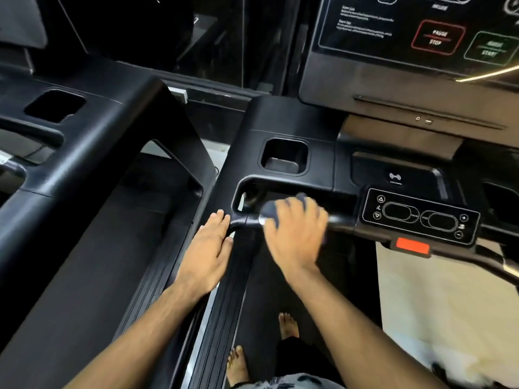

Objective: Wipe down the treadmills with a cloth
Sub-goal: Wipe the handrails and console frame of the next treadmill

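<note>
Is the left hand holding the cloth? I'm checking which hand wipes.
No, the left hand rests bare on the handlebar; the right hand grips the cloth.

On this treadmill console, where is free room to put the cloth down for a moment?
The square pocket left of the flat pad looks free, and so does the pad. The handlebar is crowded: the left hand rests at its corner, and the right hand presses the cloth on it beside the button panel.
</note>
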